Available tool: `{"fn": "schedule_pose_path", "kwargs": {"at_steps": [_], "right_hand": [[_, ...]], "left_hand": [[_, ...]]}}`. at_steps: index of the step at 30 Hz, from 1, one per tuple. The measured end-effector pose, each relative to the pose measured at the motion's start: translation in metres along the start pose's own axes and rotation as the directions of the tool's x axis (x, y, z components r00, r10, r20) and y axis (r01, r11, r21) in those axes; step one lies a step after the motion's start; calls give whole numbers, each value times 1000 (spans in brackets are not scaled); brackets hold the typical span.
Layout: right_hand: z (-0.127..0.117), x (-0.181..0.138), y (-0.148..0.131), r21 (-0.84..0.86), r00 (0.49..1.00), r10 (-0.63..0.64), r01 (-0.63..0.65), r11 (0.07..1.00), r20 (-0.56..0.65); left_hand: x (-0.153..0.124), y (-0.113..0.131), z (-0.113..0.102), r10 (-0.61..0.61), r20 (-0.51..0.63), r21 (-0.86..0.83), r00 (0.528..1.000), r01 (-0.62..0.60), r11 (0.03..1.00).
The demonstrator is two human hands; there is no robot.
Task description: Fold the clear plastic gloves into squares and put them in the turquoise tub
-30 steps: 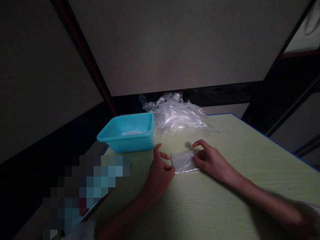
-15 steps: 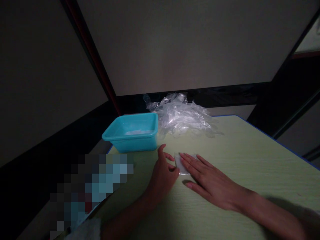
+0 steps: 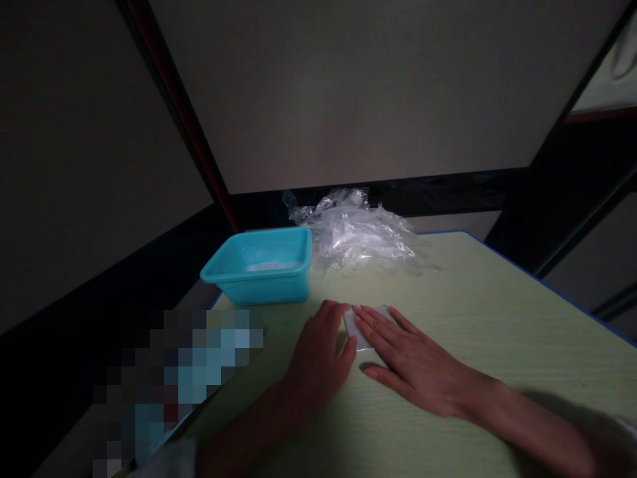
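Note:
A small, flat, square packet of folded clear plastic (image 3: 355, 330) lies on the table. My right hand (image 3: 411, 358) rests flat over its right part, fingers stretched out and thumb spread away, so much of the packet is hidden. At the packet's left edge is my left hand (image 3: 321, 348), its fingertips by the upper left corner and its thumb by the lower left. A gap shows between that thumb and the fingers, and the hand is open.
A turquoise plastic basin (image 3: 261, 289) with some pale pieces inside stands at the table's back left. To its right lies a heap of crumpled clear plastic (image 3: 358, 232). The pale green table (image 3: 478, 299) has a blue edge. A blurred-out patch covers the lower left.
My left hand's raised index finger has come down to the packet's upper left corner, beside the other fingers. My right hand stays flat on the packet. The view has shifted slightly.

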State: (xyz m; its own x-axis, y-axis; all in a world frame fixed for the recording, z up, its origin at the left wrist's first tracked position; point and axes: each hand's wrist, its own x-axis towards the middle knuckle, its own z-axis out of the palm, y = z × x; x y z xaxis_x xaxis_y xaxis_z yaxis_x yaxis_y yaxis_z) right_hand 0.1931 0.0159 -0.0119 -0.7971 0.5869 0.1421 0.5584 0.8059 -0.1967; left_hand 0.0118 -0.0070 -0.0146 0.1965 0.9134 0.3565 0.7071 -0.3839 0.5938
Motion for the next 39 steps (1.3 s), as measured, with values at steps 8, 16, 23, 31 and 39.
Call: {"fn": "schedule_pose_path", "kwargs": {"at_steps": [8,16,23,31,39], "right_hand": [[1,-1,2,-16,999,-16,15,1000,-44],[0,-2,5,-10,999,-39,39,999,26],[6,-5,5,-51,999,-32,31,998,-18],[12,-10,14,-64,997,-4,-1,998,-74],[10,-14,21,-84,998,68,-68,994,6]], "left_hand": [[-9,9,7,129,283,363,951,-230,903],[-12,8,7,86,334,415,938,-229,880],[-16,4,10,100,366,421,925,-261,869],[-18,2,10,92,361,416,928,-249,874],[-15,5,5,64,378,391,924,-221,894]]}}
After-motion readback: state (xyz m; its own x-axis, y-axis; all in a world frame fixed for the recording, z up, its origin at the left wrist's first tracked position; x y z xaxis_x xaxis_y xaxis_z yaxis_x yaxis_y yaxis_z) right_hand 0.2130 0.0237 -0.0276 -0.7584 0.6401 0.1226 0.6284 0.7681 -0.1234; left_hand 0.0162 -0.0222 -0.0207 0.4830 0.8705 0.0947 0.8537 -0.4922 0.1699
